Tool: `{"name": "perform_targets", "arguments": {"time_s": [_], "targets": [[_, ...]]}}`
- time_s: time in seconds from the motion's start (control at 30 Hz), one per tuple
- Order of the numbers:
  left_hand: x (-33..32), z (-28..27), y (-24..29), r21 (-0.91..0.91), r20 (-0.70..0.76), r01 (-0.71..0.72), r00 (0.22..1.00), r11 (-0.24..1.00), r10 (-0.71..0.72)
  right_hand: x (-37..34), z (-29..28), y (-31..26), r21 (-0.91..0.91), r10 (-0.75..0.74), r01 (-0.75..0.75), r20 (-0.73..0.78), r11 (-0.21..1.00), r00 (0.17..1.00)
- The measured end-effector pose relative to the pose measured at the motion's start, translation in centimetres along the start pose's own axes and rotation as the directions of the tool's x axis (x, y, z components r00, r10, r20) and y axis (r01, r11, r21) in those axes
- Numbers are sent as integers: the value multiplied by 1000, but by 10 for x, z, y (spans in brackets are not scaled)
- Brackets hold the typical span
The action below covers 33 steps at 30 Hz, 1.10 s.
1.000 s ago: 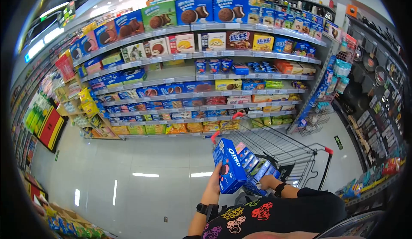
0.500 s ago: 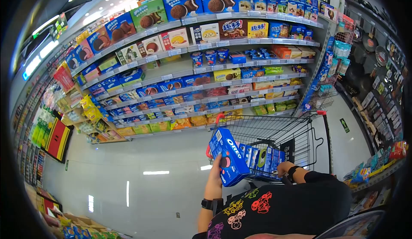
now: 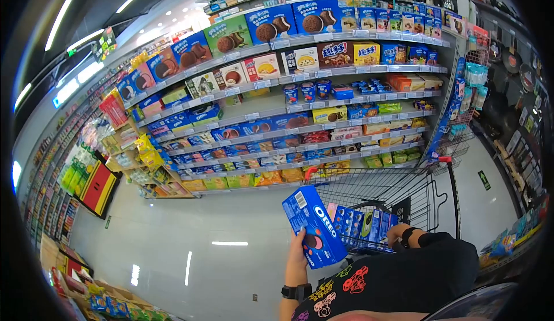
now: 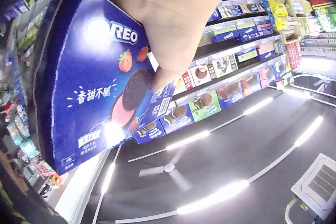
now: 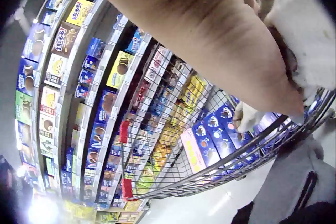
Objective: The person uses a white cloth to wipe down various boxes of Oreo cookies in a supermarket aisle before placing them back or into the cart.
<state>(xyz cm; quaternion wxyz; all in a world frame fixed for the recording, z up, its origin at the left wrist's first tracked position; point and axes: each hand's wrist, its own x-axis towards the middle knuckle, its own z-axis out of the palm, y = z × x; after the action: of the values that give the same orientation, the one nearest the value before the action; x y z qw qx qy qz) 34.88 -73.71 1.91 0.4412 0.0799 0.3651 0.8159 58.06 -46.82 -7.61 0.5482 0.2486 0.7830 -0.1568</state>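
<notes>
My left hand [image 3: 296, 253] grips the blue Oreo box [image 3: 321, 224], its long axis running eleven to five o'clock, at nine o'clock from my farther right hand [image 3: 396, 236], whose hold beside the boxes [image 3: 356, 223] in the cart [image 3: 375, 175] I cannot tell.

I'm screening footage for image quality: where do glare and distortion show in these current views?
Head view: shelves bow, corners go dark, reflected light streaks the floor; left wrist: white glare spots mark the Oreo box, ceiling lights blow out; right wrist: shelves curve too, with a white flare near the lower left.
</notes>
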Motion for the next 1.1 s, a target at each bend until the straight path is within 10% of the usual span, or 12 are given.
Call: {"name": "perform_targets", "arguments": {"time_s": [0.1, 0.2, 0.3, 0.47, 0.53, 0.6, 0.93, 0.97, 1.1], "targets": [[-9, -3, 7, 79, 71, -15, 997, 997, 9, -10, -10, -3, 134, -55, 80, -185, 988, 981], [-14, 6, 13, 94, 143, -1, 990, 996, -13, -22, -45, -10, 357, -254, 487, -534, 797, 807], [-6, 7, 7, 172, 163, 41, 984, 984, -70, -69, -77, -54, 408, -286, 913, -875, 1, 391], [6, 15, -11, 188, 62, 50, 996, 981, -63, -136, -73, -118, 415, -117, 908, -900, 63, 420], [7, 21, -7, 210, 43, 42, 998, 977, -52, -145, -70, -126, 363, -221, 831, -847, 421, 483], [8, 24, -3, 296, 12, -38, 999, 954, 36, -145, -65, -132, 152, -248, 903, -931, 401, 267], [0, 47, 18, 480, 163, -360, 933, 800, 321, -182, -69, -142, 140, -411, 958, -880, 250, 236], [-1, 45, 20, 555, 206, -373, 928, 743, 312, -163, -67, -141, -107, -376, 951, -926, 291, 11], [-9, 50, 33, 588, 381, -395, 905, 706, 189, -163, -69, -138, 146, -297, 983, -939, 112, 173]]}}
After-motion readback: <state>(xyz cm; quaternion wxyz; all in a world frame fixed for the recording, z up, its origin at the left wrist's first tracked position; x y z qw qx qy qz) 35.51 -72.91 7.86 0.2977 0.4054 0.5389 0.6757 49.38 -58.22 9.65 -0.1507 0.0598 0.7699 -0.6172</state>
